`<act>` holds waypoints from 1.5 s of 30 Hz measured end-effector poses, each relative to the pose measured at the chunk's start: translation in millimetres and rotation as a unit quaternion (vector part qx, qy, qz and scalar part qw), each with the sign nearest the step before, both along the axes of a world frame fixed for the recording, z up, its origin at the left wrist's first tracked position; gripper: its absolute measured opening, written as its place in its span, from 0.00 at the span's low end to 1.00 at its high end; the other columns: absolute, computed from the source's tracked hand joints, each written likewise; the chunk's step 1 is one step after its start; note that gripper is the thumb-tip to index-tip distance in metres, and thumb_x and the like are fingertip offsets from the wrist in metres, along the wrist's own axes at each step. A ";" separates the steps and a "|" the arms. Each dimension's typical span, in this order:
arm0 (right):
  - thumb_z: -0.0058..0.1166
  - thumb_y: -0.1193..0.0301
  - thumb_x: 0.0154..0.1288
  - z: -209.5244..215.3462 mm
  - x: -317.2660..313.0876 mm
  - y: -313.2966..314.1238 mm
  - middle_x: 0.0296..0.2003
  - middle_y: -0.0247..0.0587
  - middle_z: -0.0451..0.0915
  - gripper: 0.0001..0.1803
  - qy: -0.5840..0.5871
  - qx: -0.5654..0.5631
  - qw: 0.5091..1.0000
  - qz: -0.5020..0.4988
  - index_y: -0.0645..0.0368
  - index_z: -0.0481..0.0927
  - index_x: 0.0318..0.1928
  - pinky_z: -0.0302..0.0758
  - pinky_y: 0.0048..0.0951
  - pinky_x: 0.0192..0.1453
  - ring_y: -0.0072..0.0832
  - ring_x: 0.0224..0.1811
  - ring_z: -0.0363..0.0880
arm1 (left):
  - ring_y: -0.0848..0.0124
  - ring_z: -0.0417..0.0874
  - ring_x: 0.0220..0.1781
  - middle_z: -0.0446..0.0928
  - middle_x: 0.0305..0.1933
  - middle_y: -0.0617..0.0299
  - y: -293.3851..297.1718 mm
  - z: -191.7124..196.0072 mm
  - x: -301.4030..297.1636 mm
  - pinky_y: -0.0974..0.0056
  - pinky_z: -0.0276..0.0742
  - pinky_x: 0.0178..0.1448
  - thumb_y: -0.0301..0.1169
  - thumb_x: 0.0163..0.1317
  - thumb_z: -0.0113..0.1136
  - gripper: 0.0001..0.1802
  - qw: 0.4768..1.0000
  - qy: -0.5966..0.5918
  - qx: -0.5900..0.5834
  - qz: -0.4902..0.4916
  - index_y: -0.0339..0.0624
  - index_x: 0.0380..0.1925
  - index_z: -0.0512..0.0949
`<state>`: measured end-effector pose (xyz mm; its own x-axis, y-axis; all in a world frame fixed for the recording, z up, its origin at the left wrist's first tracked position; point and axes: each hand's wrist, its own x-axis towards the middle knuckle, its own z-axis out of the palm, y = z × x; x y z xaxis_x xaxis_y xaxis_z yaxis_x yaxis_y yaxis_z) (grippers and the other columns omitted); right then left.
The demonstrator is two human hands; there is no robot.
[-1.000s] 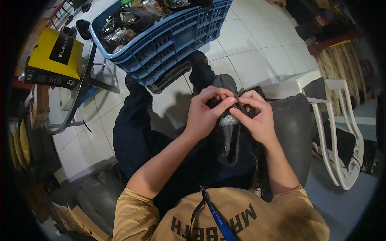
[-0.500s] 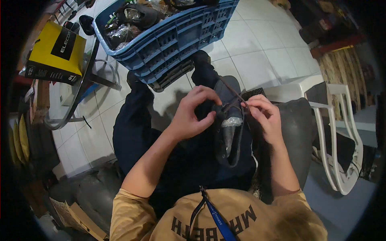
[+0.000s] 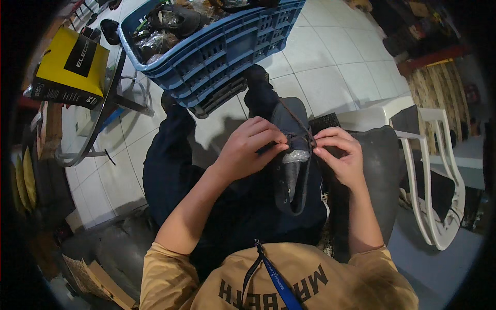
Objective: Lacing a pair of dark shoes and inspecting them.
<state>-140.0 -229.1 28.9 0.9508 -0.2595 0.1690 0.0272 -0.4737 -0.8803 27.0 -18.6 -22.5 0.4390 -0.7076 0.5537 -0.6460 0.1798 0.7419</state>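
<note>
A dark grey shoe (image 3: 292, 195) rests on my lap, its toe pointing away from me and its open heel end toward me. Clear plastic (image 3: 298, 156) and a grey filling show in the opening. A brown shoelace (image 3: 294, 114) crosses the upper, with one length lying over the toe. My left hand (image 3: 252, 147) pinches at the shoe's left eyelet edge; whether lace is also between the fingertips is hidden. On the right side of the shoe, my right hand (image 3: 341, 155) has thumb and forefinger closed on the shoelace.
Ahead stands a blue crate (image 3: 206, 62) full of shoes and plastic wrap. A yellow and black box (image 3: 72, 67) sits on a table at the left. To the right are a dark padded armrest (image 3: 369, 181) and a white plastic chair (image 3: 449, 206).
My left hand's thumb and forefinger have come together at the shoe's edge. My right hand stays on the lace, slightly lower. The lace at the eyelets lies closer to the shoe.
</note>
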 end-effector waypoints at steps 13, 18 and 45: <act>0.71 0.80 0.58 -1.9 9.3 24.7 0.40 0.38 0.83 0.08 -0.108 -0.168 0.978 -0.066 0.63 0.88 0.39 0.78 0.33 0.52 0.32 0.44 0.81 | 0.82 0.80 0.39 0.82 0.34 0.70 -12.2 7.7 -34.4 0.73 0.74 0.49 0.28 0.66 0.73 0.08 0.938 0.339 0.029 0.066 0.34 0.40 0.86; 0.70 0.78 0.60 -2.1 11.9 22.3 0.46 0.38 0.85 0.07 -0.037 -0.082 0.995 -0.035 0.60 0.89 0.40 0.74 0.37 0.61 0.35 0.54 0.79 | 0.85 0.78 0.35 0.82 0.32 0.72 -11.4 11.1 -33.1 0.76 0.73 0.44 0.23 0.67 0.72 0.07 0.899 0.433 0.049 0.031 0.35 0.43 0.86; 0.68 0.77 0.69 -7.2 33.3 37.7 0.44 0.31 0.86 0.27 -0.008 0.192 0.974 -0.122 0.62 0.74 0.66 0.71 0.20 0.51 0.15 0.46 0.79 | 0.80 0.76 0.36 0.78 0.36 0.67 -22.0 18.6 -8.1 0.71 0.71 0.42 0.32 0.73 0.67 0.11 0.925 0.371 0.071 -0.038 0.34 0.47 0.89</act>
<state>-106.7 -191.4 21.7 0.8510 -0.5243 0.0303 -0.0291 -0.1048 -0.9941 19.0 -40.6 -3.9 0.6074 -0.7942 0.0180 0.0619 0.0699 0.9956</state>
